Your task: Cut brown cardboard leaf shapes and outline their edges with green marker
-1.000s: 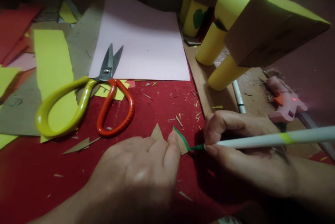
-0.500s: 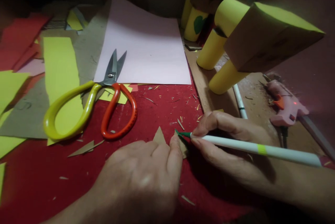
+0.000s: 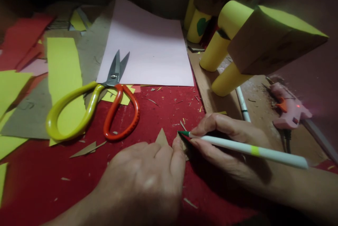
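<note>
At lower centre, the left hand (image 3: pixel 148 169) partly hides a pointed brown cardboard piece (image 3: pixel 161 138); whether it grips or merely presses, I cannot tell. The right hand (image 3: pixel 232 164) pinches a white green-tipped marker pen (image 3: pixel 237 145).

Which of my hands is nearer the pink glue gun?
Right. The right hand, holding the white marker, is just left of the pink glue gun, apart from it. The left hand is farther left, pressing on the cardboard piece.

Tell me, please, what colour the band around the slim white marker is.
The band is bright yellow-green, showing best in the head view.
</note>
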### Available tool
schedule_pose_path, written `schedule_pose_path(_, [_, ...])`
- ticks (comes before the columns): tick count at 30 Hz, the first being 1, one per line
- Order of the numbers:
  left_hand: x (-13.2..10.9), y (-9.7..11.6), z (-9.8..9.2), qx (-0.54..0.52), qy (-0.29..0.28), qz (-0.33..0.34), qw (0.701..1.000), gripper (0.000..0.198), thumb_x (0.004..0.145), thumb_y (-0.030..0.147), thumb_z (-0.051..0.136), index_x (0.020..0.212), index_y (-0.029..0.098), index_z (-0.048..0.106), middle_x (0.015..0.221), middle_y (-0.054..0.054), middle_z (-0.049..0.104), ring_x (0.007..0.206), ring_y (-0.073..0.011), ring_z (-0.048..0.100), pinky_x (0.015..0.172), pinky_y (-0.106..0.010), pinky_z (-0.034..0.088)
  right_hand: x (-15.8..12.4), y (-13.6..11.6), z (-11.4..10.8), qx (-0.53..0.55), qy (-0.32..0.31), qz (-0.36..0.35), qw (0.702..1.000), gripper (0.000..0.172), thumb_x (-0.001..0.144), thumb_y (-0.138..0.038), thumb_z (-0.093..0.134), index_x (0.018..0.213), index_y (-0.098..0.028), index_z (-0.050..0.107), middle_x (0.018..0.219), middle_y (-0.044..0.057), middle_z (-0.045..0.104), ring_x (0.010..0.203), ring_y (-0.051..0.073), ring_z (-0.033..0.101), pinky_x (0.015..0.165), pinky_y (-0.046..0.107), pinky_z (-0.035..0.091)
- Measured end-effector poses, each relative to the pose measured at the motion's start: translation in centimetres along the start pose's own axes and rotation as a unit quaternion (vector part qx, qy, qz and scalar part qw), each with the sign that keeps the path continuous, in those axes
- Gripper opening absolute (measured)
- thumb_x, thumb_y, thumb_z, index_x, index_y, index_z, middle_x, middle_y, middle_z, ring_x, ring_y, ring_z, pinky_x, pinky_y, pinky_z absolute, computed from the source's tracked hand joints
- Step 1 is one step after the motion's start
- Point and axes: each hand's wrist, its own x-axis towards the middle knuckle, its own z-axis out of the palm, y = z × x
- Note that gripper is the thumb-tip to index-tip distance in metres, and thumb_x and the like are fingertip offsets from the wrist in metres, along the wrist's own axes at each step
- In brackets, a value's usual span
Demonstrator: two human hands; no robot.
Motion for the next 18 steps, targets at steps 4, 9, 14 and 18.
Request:
schedule_pose_path(4, [0.26,-0.02,0.00,0.003,0.007,-0.004,1.000,0.036,0.079,0.000,0.033,0.088,0.002,0.068,0.066,-0.016,0.073,0.046,-0.0266,0.067,0.032,-0.035,0.050,-0.09,0.16,0.35,0.014,0.016,0.005,1.000,0.006,0.084,-0.017,0.066,0.086,-0.021,0.062,0.076,-0.003,0.067,0.061,0.009,0.061,0.053,0.018,0.047])
schedule_pose_path(9, [0.29,-0.01,-0.03,0.005,0.012,-0.009,1.000,0.036,0.079,0.001,0.034,0.088,0.002,0.069,0.061,-0.014,0.071,0.045,-0.0265,0.067,0.033,-0.035,0.050,0.05,-0.17,0.58,0.001,0.028,0.018,0.999,0.007,0.082,-0.014,0.067,0.083,-0.019,0.063,0.072,-0.004,0.067,0.060,0.007,0.061,0.055,0.015,0.047])
schedule_pose_path(14, [-0.15,-0.10,-0.01,-0.006,0.010,-0.008,1.000,0.037,0.078,0.000,0.033,0.089,0.001,0.068,0.060,-0.013,0.071,0.045,-0.0273,0.067,0.032,-0.035,0.050,-0.13,0.04,0.51,0.009,0.018,0.013,1.000,0.005,0.085,-0.018,0.066,0.087,-0.021,0.062,0.077,-0.005,0.067,0.065,0.006,0.062,0.058,0.014,0.048])
schedule_pose_path(18, [-0.17,0.00,0.29,-0.004,0.018,-0.011,1.000,0.036,0.080,0.001,0.033,0.089,0.001,0.068,0.059,-0.013,0.070,0.044,-0.0271,0.066,0.032,-0.036,0.050,-0.03,-0.09,0.21,-0.001,0.025,0.004,1.000,0.007,0.084,-0.016,0.067,0.087,-0.020,0.062,0.075,-0.005,0.067,0.062,0.006,0.061,0.056,0.014,0.047])
